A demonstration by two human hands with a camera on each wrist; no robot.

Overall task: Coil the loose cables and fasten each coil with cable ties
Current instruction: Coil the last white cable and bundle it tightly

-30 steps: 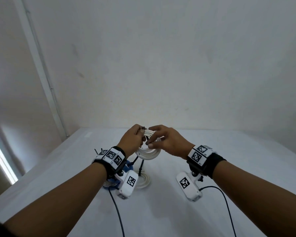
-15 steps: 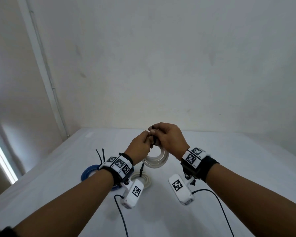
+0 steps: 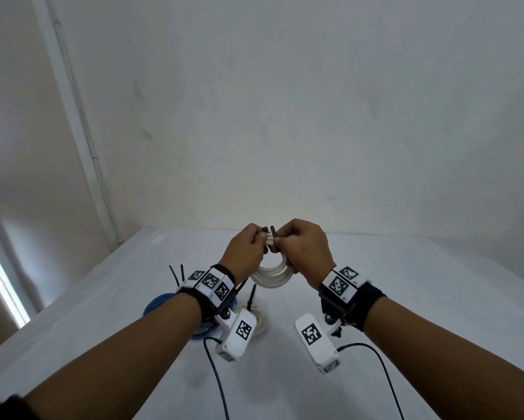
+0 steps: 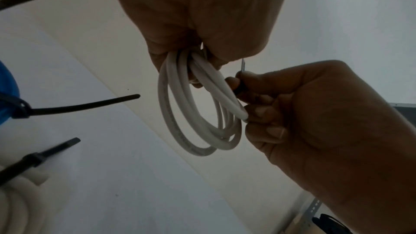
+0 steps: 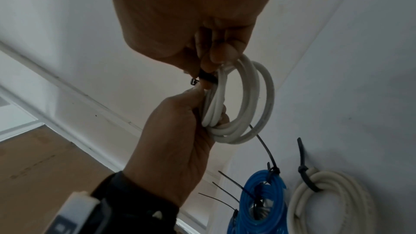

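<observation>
Both hands hold a small white cable coil (image 3: 272, 275) up in the air over the table (image 3: 406, 283). My left hand (image 3: 259, 239) grips the coil's top strands in a fist, and the coil (image 4: 198, 113) hangs below that fist. My right hand (image 3: 280, 241) pinches a black cable tie (image 5: 207, 77) that wraps the bundle at the top. The tie's two black ends (image 3: 269, 230) stick up between the hands. From the right wrist, the left hand (image 5: 175, 140) is curled round the coil (image 5: 247, 104).
A blue coil (image 3: 157, 301) and a cream coil (image 3: 259, 321) lie on the table under my left wrist, each bound with black ties (image 5: 302, 172) whose tails stick up. Wrist camera leads (image 3: 218, 383) trail toward me. A white wall (image 3: 285, 116) stands behind the table.
Both hands have risen a little with the white coil and drawn together. The right hand's fingers have shifted from the coil's top to the tie, whose ends now show between the hands.
</observation>
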